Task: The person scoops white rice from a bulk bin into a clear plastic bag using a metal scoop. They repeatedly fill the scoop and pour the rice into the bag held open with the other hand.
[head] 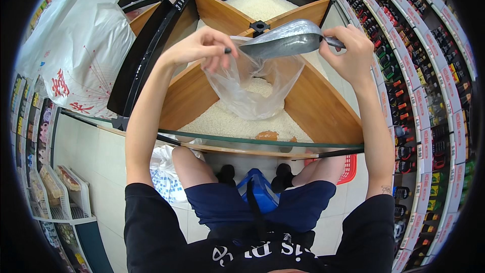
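Observation:
My right hand (348, 54) grips the handle of a metal scoop (290, 40), which is tilted with its mouth towards the left over a clear plastic bag (250, 100). At the bag's upper left edge is my left hand (214, 49), its fingers closed on the plastic. A small dark object (227, 50) shows at its fingertips; I cannot tell what it is. White grains that look like rice (259, 86) lie inside the bag. Below, the bag rests on more loose rice (212, 121) in a wood-walled bin compartment. Part of the bag's mouth is hidden behind the scoop.
Wooden dividers (326, 98) meet at a black hub (260, 26). A glass front edge (265, 142) runs before my knees. A large white printed bag (79, 53) stands left, bottle shelves (409, 121) right. Under the bin are a blue stool (259, 193) and a red basket (348, 168).

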A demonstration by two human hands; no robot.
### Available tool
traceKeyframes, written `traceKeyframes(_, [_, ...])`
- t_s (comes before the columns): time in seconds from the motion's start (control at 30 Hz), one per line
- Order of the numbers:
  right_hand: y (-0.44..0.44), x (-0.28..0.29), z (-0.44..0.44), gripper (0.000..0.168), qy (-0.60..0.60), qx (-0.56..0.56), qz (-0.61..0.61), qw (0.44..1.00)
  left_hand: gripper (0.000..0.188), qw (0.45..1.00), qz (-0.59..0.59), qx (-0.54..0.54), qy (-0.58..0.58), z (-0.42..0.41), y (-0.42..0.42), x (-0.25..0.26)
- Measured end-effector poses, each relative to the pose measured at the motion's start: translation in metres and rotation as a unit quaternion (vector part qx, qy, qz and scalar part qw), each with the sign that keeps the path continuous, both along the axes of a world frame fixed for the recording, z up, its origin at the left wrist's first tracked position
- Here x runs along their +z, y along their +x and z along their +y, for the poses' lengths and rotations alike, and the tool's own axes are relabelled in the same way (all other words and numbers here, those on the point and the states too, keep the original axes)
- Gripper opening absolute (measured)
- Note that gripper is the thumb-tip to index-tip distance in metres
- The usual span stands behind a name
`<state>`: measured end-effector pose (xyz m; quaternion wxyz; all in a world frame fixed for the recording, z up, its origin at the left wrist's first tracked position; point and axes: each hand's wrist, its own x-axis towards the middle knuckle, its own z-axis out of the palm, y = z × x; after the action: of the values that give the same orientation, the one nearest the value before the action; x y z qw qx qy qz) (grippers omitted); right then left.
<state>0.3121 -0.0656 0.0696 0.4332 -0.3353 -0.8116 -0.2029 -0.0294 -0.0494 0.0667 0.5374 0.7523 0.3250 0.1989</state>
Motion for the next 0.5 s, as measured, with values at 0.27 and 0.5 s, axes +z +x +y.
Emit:
traceKeyframes(0.27, [-0.04, -0.028, -0.03, 0.008, -0.082, 0.185, -0.068, 0.977, 0.026, 0.853, 0.097, 0.212, 0.468, -0.004, 0.014, -0.03])
traceKeyframes(0.5, [-0.066, -0.07, -0.048, 0.023, -0.247, 0.145, -0.309, 0.907, 0.025, 0.897, 0.151, 0.185, 0.371, 0.01, 0.003, -0.049])
